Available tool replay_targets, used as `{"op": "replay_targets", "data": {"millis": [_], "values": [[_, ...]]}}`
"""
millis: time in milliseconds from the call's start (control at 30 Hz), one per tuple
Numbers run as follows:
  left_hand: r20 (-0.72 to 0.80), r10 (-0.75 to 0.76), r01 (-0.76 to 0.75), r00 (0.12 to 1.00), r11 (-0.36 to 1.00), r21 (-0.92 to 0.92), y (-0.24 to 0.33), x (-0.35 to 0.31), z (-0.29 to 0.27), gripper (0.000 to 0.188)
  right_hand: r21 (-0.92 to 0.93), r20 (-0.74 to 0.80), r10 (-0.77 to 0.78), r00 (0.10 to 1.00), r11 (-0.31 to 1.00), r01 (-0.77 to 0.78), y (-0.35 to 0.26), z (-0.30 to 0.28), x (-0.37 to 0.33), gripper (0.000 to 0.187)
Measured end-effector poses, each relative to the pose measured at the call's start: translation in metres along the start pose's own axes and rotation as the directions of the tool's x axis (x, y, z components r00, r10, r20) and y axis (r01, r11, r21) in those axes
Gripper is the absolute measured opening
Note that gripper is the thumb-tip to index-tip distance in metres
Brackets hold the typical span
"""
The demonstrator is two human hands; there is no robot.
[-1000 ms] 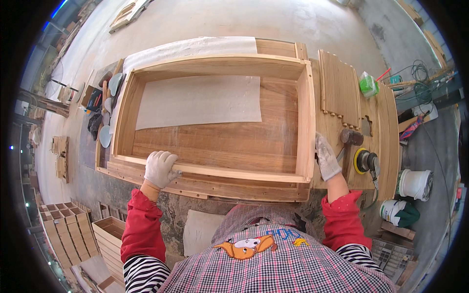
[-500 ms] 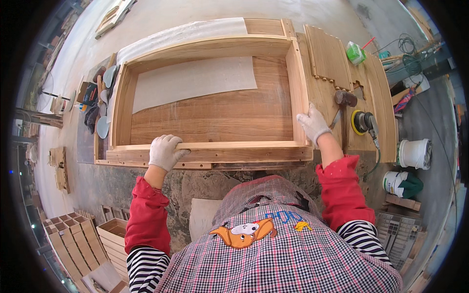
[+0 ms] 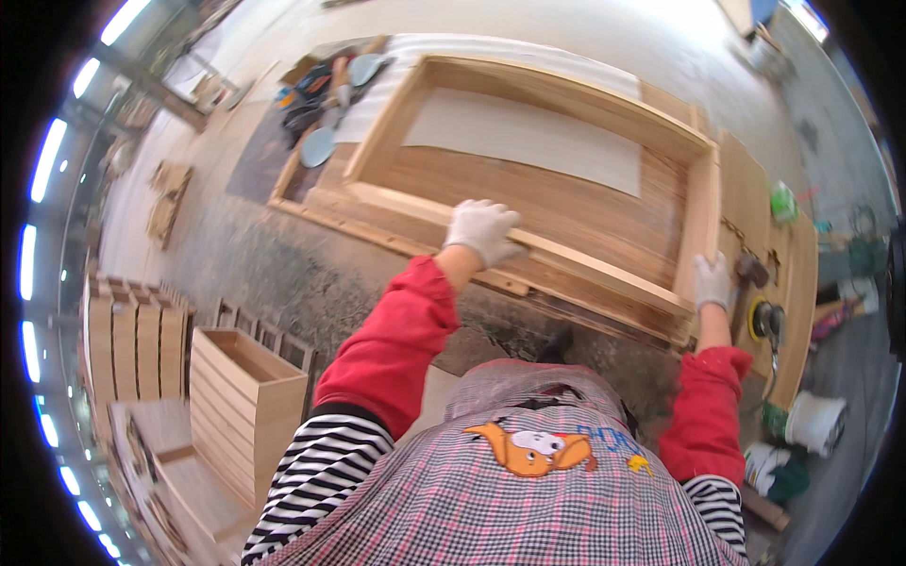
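Note:
A large rectangular wooden frame (image 3: 576, 257), deep-sided like a drawer or box, lies on the workbench before me. My left hand (image 3: 481, 231), in a white glove, is closed over its near rail, left of the rail's middle. At the near right corner my right hand (image 3: 712, 281), also gloved, grips the outside of the short end; some of its fingers are hidden. Inside the frame a white sheet (image 3: 528, 141) covers the far part of a brown wooden surface (image 3: 566, 203). Under the near rail runs a darker wooden edge (image 3: 396, 243).
Right of the frame lie a mallet (image 3: 752, 272), a sander with a yellow rim (image 3: 758, 319) and a green-white packet (image 3: 783, 202). Pale blue discs (image 3: 318, 148) and tools sit at left. Wooden drawer boxes (image 3: 241, 415) stand on the lower left; white buckets (image 3: 816, 422) stand at right.
The view has turned, so the bench now slants and sits further right. My left hand is nearer the middle of the near rail. My right hand stays at the right end.

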State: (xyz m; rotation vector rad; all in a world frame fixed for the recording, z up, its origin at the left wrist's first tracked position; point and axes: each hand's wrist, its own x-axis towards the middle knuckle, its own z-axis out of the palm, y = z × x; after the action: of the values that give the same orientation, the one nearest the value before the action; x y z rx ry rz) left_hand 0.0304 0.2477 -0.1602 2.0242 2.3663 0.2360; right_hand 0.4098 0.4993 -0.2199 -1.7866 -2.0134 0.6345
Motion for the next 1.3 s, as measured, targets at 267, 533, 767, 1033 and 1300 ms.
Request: {"op": "replay_targets", "data": {"millis": [267, 533, 767, 1033, 1300], "values": [[0.089, -0.054, 0.052, 0.995, 0.998, 0.019, -0.005, -0.013, -0.004, 0.047, 0.597, -0.076, 0.056, 0.996, 0.802, 0.0, 0.006, -0.012, -0.106, 0.052], [0.08, -0.045, 0.04, 0.996, 0.997, 0.064, 0.009, -0.002, -0.006, 0.042, 0.395, 0.107, 0.148, 0.983, 0.901, -0.179, 0.144, -0.002, -0.234, 0.039], [0.245, -0.09, 0.071, 0.965, 0.994, 0.083, 0.018, 0.018, -0.004, 0.049, 0.568, 0.27, 0.234, 0.934, 0.745, -0.351, 0.182, -0.013, -0.226, 0.034], [0.463, 0.137, -0.138, 0.876, 0.99, -0.032, 0.148, 0.074, 0.02, 0.046, 0.561, 0.34, 0.132, 0.931, 0.766, -0.314, 0.188, -0.045, -0.14, 0.033], [0.434, 0.137, -0.115, 0.891, 0.99, -0.077, 0.205, 0.093, 0.025, 0.032, 0.449, 0.31, -0.057, 0.949, 0.888, -0.093, 0.187, -0.077, -0.047, 0.041]]}}
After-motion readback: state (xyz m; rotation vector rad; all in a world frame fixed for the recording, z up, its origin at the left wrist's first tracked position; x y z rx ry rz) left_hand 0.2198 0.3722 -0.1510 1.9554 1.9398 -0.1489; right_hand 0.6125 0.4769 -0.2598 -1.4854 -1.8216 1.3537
